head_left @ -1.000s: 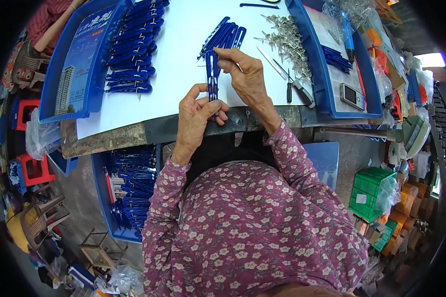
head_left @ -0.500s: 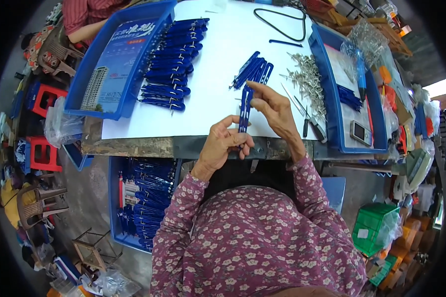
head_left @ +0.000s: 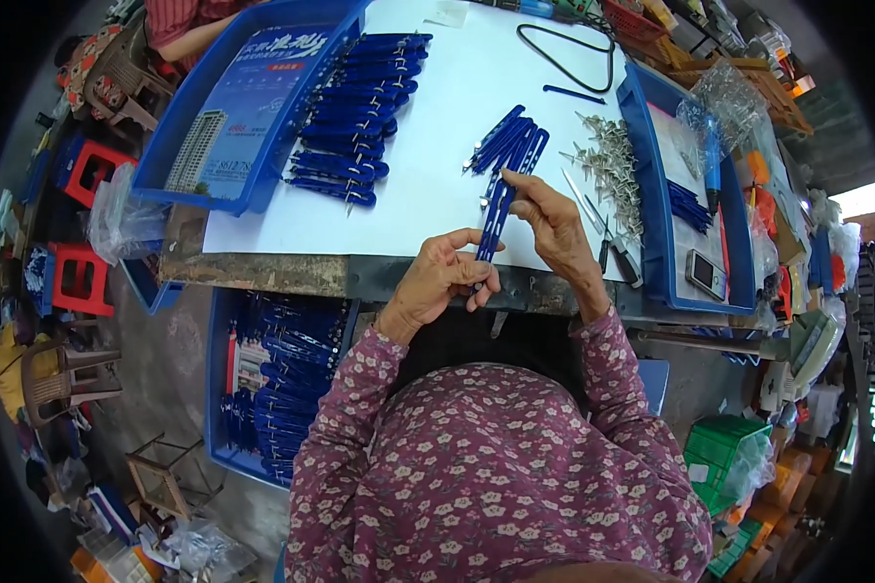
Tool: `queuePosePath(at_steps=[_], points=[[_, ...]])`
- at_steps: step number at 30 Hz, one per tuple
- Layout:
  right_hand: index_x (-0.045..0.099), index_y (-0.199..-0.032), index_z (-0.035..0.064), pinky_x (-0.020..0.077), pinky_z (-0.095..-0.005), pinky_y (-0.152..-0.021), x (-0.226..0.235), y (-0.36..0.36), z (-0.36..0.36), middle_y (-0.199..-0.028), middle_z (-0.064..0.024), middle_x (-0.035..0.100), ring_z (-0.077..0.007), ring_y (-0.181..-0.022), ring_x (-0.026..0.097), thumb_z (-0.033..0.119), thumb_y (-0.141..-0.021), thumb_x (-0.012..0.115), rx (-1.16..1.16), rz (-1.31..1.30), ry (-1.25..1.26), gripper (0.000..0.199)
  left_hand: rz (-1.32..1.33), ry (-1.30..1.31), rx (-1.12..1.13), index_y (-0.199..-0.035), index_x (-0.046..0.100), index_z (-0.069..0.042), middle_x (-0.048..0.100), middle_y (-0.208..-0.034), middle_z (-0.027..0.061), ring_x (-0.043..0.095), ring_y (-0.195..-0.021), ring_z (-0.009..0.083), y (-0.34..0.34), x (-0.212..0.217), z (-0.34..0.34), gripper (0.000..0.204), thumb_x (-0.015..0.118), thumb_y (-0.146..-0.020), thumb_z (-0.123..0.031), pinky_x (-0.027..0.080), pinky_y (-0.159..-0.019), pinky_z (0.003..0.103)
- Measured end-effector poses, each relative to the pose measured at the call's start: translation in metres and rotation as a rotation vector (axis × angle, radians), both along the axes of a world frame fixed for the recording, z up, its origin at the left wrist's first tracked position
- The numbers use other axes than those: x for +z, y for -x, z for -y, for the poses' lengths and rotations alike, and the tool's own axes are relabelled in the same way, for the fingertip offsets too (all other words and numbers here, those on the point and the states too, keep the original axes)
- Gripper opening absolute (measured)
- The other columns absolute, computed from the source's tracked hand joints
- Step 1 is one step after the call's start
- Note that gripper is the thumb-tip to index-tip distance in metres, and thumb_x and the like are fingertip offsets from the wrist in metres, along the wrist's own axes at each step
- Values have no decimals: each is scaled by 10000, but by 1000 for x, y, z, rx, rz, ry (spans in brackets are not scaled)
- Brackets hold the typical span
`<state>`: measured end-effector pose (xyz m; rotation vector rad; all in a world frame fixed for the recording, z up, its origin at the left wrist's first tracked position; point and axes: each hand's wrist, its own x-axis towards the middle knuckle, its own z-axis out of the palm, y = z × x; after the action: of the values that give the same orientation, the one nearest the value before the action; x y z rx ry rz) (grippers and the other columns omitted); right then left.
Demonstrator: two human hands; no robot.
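Observation:
Over the table's near edge I hold a slim dark-blue slotted handle piece (head_left: 495, 222) with pale openings along it. My left hand (head_left: 436, 280) is closed round its lower end, thumb and fingers pressed together. Up at the other end, my right hand (head_left: 559, 231) pinches it between index finger and thumb. Just beyond lies a small bunch of similar blue pieces (head_left: 504, 136). A pile of small silver metal parts (head_left: 611, 165) is to the right. To the left, a long row of blue pieces with metal bits (head_left: 352, 126) lies stacked on the white sheet (head_left: 437, 126).
A blue tray (head_left: 253, 199) stands at left. Another blue tray (head_left: 656, 262) at right holds blue pieces and a phone (head_left: 705, 274). Pointed tools with dark handles (head_left: 624, 262) lie beside it. Below the table, a blue crate (head_left: 214, 389) holds many blue pieces. A black cord loop (head_left: 564, 63) lies far back.
The held blue piece leans a little more to the right at its upper end. Both hands keep their hold, and the whole view has shifted slightly.

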<state>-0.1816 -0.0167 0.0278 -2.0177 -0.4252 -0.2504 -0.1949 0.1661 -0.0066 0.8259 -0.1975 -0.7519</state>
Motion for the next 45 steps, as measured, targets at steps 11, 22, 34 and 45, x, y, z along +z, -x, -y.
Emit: queuePosePath(at_steps=[11,22,34,45], points=[[573,-1087,-3,425,-229,-639,17,-13,3,-716,-17,537,-95,-682,499,204,-864,544,62,-218,-68,305,157,-181,-2,-1065,532,13,603,-677,83,539,-498,81,-9,5,-18,281,579,-799,-65,395,-412,156],[583,-795,2,356,-262,-484,36,-34,-35,-561,-41,480,-111,-515,439,180,-845,538,340,-187,343,190,491,-766,-231,-1078,543,14,559,-640,8,465,-500,43,-48,59,-97,310,505,-771,15,375,-471,162],[528,-624,12,353,-207,-415,-11,-65,-89,-524,0,451,-76,-442,422,172,-835,540,258,-623,-396,265,631,-849,-36,-1111,532,11,596,-759,64,537,-614,95,-108,83,-148,355,561,-766,-66,437,-543,211],[517,-574,48,339,-224,-396,-36,-76,-112,-489,-3,454,-77,-417,406,172,-842,550,168,-624,-511,297,929,-1152,425,-1115,542,8,595,-1069,138,570,-970,214,-105,52,-155,347,529,-775,-59,454,-808,300]])
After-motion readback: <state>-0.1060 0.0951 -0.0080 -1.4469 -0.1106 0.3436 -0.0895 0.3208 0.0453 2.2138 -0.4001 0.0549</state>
